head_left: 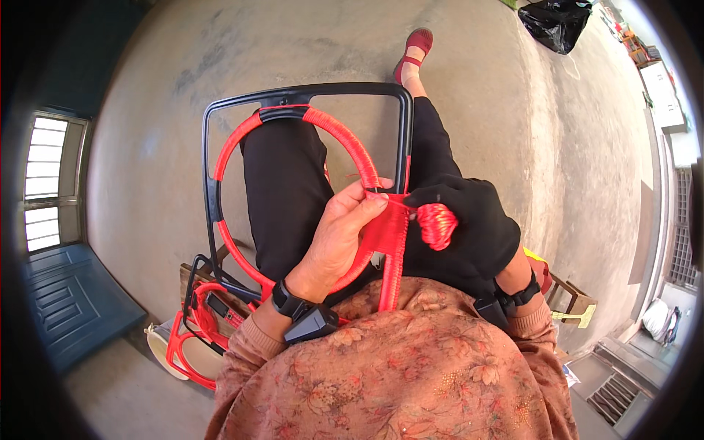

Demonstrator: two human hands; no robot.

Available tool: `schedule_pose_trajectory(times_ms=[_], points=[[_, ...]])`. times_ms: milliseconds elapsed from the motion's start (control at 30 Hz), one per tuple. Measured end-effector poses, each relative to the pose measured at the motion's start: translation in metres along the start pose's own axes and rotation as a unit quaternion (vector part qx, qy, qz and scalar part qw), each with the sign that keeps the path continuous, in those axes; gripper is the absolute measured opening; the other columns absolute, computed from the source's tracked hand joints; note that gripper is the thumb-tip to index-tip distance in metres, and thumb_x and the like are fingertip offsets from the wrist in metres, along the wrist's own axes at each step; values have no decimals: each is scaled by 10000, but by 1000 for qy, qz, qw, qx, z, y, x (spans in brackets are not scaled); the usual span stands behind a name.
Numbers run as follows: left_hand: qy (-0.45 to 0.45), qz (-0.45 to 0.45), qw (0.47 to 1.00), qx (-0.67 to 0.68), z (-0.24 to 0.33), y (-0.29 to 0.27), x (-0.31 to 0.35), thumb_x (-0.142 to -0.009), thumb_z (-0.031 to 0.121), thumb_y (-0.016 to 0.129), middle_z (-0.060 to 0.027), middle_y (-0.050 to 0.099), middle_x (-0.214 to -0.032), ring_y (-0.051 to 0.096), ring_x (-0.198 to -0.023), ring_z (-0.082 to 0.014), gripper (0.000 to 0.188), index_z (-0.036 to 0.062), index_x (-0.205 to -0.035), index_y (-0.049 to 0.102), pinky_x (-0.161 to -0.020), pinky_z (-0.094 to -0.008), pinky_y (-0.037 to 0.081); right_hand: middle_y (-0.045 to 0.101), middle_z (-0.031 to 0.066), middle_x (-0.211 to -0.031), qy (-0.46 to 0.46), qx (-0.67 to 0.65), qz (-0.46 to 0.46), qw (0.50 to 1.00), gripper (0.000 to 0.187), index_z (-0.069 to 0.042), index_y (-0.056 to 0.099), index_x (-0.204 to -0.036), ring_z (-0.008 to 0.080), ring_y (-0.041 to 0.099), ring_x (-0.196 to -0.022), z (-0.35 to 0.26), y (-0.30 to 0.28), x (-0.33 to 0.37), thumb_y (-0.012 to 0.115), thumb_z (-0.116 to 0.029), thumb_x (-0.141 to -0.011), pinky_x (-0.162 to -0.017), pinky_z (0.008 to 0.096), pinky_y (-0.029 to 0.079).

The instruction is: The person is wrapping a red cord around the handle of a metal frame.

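Note:
Across my lap lies a black square-cornered frame (pixel 345 89) with a round inner ring (pixel 242 139), much of it wound in red cord. At the frame's right side a flat red woven patch (pixel 381 233) fills the gap between ring and outer bar, and the bar below it is wrapped too. My left hand (pixel 330 238), bare, pinches the frame at the top of that patch. Closed in a black glove, my right hand (pixel 480 220) holds a shiny bundle of red cord (pixel 437 226) beside the bar. A strand runs from the bundle toward the patch.
Down to the left, another red-wrapped frame (pixel 176 348) leans by a pale round container (pixel 158 345). A wooden stool edge (pixel 576 304) shows at the right. A black plastic bag (pixel 555 26) sits on the concrete floor (pixel 469 66) at the far right.

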State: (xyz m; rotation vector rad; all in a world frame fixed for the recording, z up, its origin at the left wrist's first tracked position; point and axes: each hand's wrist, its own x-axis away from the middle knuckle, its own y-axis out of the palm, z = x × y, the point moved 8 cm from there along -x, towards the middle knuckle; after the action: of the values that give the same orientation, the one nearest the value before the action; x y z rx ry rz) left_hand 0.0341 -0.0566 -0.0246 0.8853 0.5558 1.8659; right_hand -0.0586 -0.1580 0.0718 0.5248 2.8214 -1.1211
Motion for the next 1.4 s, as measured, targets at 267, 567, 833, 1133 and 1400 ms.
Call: schedule_pose_trajectory(times_ms=[267,567,833,1133,1400], points=[[-17,-24,999,46,-1,8,0,-959,66,501,-196,628,-1141,653,-989,-270,219,15,-1171,519,-869,-354,536,651,121,-784,80,51,45,994,342,-41,657,-946,283,652,-704,36,-8,33,788,-125,-641,-674,336,507],[-24,-3,999,-48,-6,6,-2,-960,90,530,-144,651,-1093,670,-933,-226,240,-7,-1179,532,-832,-337,552,605,54,-797,240,-493,85,832,181,-34,564,-844,150,583,-736,56,20,33,676,-168,-798,-677,296,464],[-59,-1,996,-61,-9,7,1,-956,135,572,-77,674,-1017,665,-895,-143,239,-22,-1135,595,-807,-290,556,559,57,-710,206,-507,94,832,252,-41,525,-777,145,528,-652,43,16,17,656,-253,-812,-610,279,409],[-50,-14,994,-101,-8,6,0,-944,178,604,-61,665,-992,655,-854,-121,287,-13,-1153,557,-761,-276,550,544,-16,-713,228,-568,28,791,115,-69,554,-836,61,513,-657,3,29,18,657,-119,-843,-604,229,412],[-49,-20,996,-68,4,10,4,-946,203,593,-122,674,-983,682,-849,-203,278,-3,-1130,558,-758,-292,560,616,100,-951,276,-581,355,678,240,-67,537,-956,144,519,-624,110,-5,73,508,-305,-970,-585,279,449]])
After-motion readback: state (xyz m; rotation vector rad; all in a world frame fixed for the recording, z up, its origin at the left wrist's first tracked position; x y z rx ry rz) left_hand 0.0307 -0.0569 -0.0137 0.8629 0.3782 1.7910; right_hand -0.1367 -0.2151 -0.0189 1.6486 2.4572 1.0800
